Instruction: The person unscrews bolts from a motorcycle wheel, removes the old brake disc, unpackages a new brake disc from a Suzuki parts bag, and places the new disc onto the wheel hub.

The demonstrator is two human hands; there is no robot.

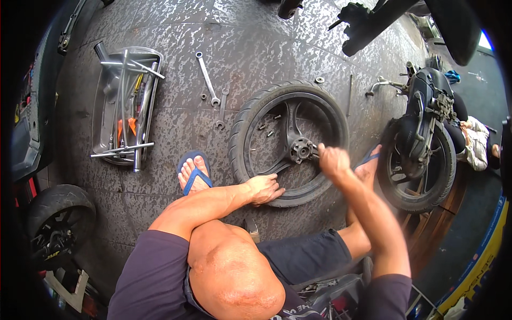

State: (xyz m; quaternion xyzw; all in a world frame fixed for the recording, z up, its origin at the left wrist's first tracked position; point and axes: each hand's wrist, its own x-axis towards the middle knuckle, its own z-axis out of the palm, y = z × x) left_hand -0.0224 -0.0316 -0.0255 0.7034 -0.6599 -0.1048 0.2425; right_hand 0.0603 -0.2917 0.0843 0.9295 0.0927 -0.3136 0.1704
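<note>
A motorcycle wheel [290, 120] with a black tyre and dark spokes lies flat on the floor in front of me. Its near left rim is under my left hand [264, 189], whose fingers curl over the edge. My right hand [333, 161] is a fist just right of the wheel's hub [303, 150]; what it grips is hidden by the fingers. Several small bolts [270, 134] lie on the floor inside the rim. Left of the tyre are a long combination wrench [207, 77] and a shorter wrench [222, 108], with a small nut [204, 97] beside them.
A metal tray [96, 125] of tools and rods stands at the left. A metal ring [319, 80] and a thin rod [350, 96] lie beyond the wheel. A motorcycle [421, 138] is at the right, near another person [474, 141]. Another wheel [58, 224] stands lower left.
</note>
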